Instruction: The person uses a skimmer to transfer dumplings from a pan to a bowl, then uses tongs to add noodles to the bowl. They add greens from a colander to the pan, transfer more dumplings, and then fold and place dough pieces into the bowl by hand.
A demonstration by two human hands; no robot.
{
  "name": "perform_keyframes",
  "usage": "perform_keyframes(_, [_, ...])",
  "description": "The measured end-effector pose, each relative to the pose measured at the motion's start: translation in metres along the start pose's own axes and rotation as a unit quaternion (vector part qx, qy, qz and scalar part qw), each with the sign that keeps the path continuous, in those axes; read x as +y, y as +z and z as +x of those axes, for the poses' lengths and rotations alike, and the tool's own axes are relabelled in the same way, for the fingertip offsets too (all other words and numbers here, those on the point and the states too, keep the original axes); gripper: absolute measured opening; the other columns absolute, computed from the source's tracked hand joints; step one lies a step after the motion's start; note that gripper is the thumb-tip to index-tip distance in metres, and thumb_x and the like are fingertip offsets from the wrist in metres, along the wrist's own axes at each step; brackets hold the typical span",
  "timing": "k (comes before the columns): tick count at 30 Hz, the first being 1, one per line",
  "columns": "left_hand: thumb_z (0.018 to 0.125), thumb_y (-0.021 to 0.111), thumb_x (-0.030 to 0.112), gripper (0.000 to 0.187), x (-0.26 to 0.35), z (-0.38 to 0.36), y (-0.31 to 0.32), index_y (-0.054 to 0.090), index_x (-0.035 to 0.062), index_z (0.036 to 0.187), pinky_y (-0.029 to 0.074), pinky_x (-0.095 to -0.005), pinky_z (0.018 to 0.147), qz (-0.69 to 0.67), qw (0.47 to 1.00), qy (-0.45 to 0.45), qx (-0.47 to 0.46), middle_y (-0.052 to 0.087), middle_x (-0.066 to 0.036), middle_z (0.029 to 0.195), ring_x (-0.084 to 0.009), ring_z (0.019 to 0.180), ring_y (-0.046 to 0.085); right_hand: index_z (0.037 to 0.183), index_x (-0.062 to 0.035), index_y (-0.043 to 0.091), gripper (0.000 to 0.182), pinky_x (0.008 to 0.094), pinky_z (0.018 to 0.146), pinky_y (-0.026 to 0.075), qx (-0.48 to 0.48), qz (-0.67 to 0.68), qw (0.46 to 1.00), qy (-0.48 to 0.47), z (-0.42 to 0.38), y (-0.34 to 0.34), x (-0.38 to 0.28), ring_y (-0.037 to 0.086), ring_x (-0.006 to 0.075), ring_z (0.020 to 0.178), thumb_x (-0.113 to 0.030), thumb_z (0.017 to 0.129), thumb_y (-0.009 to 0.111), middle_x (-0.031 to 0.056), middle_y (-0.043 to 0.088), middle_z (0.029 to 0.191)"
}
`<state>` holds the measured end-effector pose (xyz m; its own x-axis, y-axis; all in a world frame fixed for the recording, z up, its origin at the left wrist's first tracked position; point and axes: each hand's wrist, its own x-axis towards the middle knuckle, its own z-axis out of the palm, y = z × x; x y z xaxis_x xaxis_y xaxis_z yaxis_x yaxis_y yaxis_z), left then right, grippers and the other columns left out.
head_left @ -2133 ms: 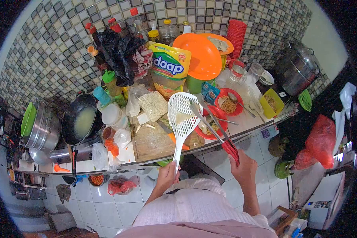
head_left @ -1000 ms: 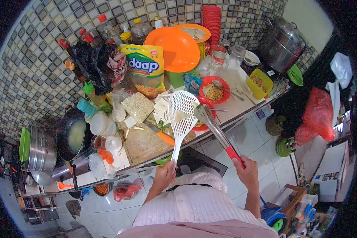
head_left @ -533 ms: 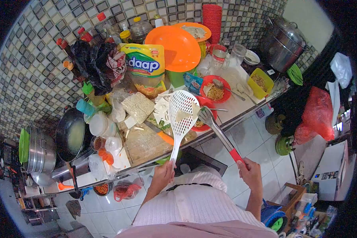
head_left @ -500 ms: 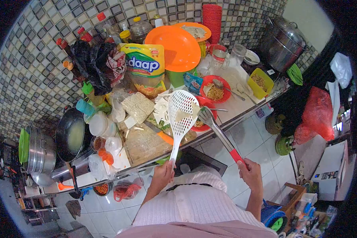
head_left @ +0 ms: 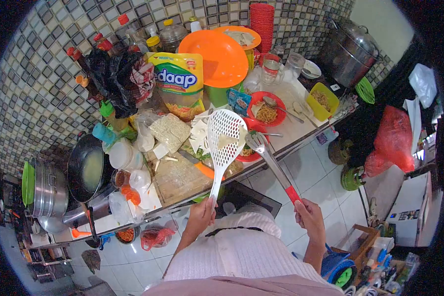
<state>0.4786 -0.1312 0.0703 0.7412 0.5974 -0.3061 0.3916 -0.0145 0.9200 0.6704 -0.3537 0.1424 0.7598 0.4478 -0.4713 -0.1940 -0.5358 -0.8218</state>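
My left hand (head_left: 201,217) is closed around the handle of a white slotted skimmer (head_left: 223,159), held up over the counter's front edge. On its perforated head lies a pale, flat, triangular piece of food (head_left: 226,141). A second pale piece (head_left: 242,135) is at the head's right rim, right where the tips of the metal tongs (head_left: 275,166) meet it. My right hand (head_left: 311,217) grips the tongs by their red handle. Behind the skimmer are a worn wooden cutting board (head_left: 177,183), a knife with an orange handle (head_left: 204,170) and a stack of pale wrappers (head_left: 199,132).
A dark frying pan (head_left: 89,170) with pale liquid stands at the left. Red plates of noodles (head_left: 266,109), a yellow bowl (head_left: 323,101) and a large steel pot (head_left: 352,54) are on the right. An instant-noodle block (head_left: 170,134) and orange plates (head_left: 214,56) sit further back.
The tong tips have shifted slightly and show their jaws more broadly at the skimmer's rim. Both hands keep their grip in nearly the same place, and the view has moved slightly.
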Motion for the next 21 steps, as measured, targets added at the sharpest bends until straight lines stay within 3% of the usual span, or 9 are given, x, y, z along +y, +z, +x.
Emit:
perform_keyframes(8, [0.091,0.033,0.030,0.034,-0.003,-0.002,0.000,0.050,0.0024,0.079,0.040,-0.0239,0.038,0.009,1.000,0.002,-0.015,0.045,-0.003,0.047,-0.0102,0.038,0.046,0.070,-0.0020,0.055,0.028,0.0231,0.040,0.032,0.007,-0.026,0.999,-0.021,0.007,0.004,0.015,0.041,0.0064,0.042,-0.027,0.083,0.052,0.0001,0.046,0.049])
perform_keyframes(21, [0.091,0.033,0.032,0.037,0.001,-0.006,0.003,0.049,0.0023,0.077,0.039,-0.0236,0.037,0.017,1.000,0.008,-0.001,0.045,-0.003,0.046,-0.0101,0.037,0.046,0.069,-0.0012,0.055,0.027,0.0228,0.040,0.032,-0.001,-0.025,0.999,-0.028,0.002,-0.001,0.017,0.041,0.0064,0.043,-0.025,0.083,0.052,-0.0007,0.044,0.049])
